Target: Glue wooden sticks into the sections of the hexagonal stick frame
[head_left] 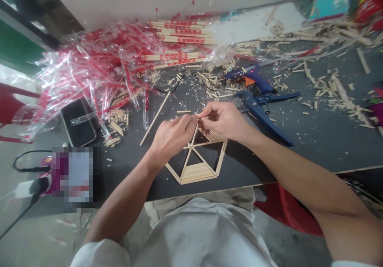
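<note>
A six-sided frame of pale wooden sticks (199,173) with spokes meeting at its middle lies on the dark table. Sticks fill its near section and part of its far right one. My left hand (173,135) is closed over the frame's far left part, its fingertips hidden. My right hand (220,119) pinches at the far corner, thumb and forefinger together; what they hold is too small to make out. The fingertips of both hands nearly meet there. A long loose stick (154,118) lies left of my left hand.
Beyond my hands lie a blue glue gun (254,77) and blue cutters (263,113). Clear and red wrappers (89,67) heap at the far left beside a phone (79,122). Stick bundles (182,33) and cut pieces cover the back and right.
</note>
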A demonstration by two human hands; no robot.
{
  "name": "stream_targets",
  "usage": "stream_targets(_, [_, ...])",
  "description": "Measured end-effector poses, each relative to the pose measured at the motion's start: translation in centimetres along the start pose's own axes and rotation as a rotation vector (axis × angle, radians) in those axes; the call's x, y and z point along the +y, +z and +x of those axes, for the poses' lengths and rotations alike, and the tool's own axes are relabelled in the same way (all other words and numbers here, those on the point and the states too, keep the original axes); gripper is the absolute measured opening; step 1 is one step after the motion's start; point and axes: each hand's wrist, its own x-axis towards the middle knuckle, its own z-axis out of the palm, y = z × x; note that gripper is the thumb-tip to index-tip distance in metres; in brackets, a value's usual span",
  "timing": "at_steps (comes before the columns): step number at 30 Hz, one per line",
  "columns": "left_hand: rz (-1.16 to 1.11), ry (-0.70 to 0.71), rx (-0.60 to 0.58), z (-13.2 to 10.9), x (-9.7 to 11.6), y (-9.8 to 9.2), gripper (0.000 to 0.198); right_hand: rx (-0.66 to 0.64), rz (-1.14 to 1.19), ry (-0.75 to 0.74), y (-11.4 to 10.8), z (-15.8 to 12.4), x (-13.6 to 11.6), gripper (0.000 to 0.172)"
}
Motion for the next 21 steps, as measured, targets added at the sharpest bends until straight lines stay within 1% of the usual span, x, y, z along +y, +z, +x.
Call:
stream_targets(5, [-0.014,0.002,-0.004,-0.2,-0.2,0.3,0.022,-0.011,-0.012,0.018,-0.1,-0.1,0.0,0.027])
stream_targets(8, [-0.032,0.006,0.035,-0.1,-0.2,0.5,0.021,-0.027,-0.050,0.037,-0.4,-0.1,-0.1,0.031])
stream_targets(11, [-0.084,-0.031,0.090,0.0,-0.1,0.4,0.022,-0.042,-0.127,-0.003,-1.6,0.0,-0.9,0.036])
stream_targets(13, [-0.119,-0.063,0.109,0.1,0.0,0.3,0.023,-0.039,-0.252,-0.056,-3.0,-0.2,-1.9,0.041])
stream_targets(15, [-0.160,-0.092,0.117,0.1,0.0,0.2,0.023,-0.016,-0.476,-0.079,-4.7,-0.7,-3.2,0.039])
stream_targets(16, [-0.185,-0.109,0.115,0.1,0.0,0.2,0.024,0.009,-0.600,-0.065,-5.6,-1.0,-3.9,0.037])
stream_targets(18, [-0.243,-0.150,0.102,0.0,-0.2,0.3,0.024,0.070,-0.806,-0.006,-7.2,-1.9,-5.2,0.038])
stream_targets(21, [-0.331,-0.243,0.063,-0.2,-0.6,0.8,0.026,0.105,-0.913,0.063,-9.1,-3.3,-5.9,0.049])
